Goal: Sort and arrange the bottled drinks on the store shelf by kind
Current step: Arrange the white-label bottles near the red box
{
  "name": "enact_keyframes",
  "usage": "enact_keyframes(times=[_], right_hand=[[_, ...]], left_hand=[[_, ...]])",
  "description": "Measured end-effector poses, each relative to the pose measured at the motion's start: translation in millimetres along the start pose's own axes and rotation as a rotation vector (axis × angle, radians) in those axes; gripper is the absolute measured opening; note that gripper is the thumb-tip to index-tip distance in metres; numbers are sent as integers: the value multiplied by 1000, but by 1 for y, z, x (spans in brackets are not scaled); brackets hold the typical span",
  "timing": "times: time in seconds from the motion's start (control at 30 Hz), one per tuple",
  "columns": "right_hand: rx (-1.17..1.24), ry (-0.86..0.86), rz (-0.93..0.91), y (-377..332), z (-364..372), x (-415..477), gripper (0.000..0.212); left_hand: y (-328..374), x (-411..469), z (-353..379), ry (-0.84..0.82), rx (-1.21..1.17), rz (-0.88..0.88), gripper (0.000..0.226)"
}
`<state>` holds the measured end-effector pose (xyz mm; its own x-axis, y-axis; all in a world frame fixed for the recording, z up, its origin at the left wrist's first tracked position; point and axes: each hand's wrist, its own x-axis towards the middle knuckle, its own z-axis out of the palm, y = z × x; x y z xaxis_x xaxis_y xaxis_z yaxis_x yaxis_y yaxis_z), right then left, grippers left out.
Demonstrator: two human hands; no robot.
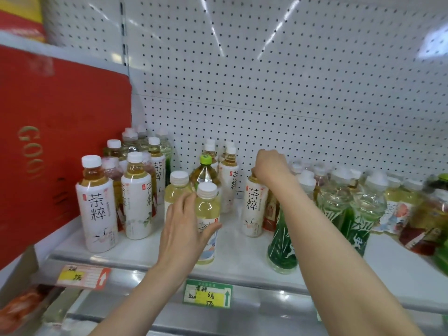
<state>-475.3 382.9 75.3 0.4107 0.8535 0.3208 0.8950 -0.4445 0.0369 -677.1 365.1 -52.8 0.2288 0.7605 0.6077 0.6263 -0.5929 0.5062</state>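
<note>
Shelf [157,248] before us, our left hand [184,229] curled round a pale bottle [206,209], our right hand [270,166] gripping a white-labelled bottle [253,209] by its top

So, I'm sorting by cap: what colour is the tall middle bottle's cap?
Light green; the cap shows best in the head view.

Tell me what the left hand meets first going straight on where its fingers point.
Probably the front pale-yellow bottle, already between the left hand's thumb and fingers; contact is unclear. The green-capped bottle stands just behind. The right hand grips a white-label bottle.
</note>
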Motion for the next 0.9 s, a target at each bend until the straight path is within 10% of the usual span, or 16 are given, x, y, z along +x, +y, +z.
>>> enact_keyframes(times=[0.3, 0.43, 0.9], right_hand=[[302, 57, -86, -32, 34, 25, 37], [325, 358, -271, -52, 36, 13, 41], [621, 40, -246, -85, 33, -6, 46]], left_hand=[[-10, 1, -3, -11, -28, 38, 86], [-15, 1, -4, -2, -37, 39, 85], [-19, -2, -14, 0, -65, -4, 80]])
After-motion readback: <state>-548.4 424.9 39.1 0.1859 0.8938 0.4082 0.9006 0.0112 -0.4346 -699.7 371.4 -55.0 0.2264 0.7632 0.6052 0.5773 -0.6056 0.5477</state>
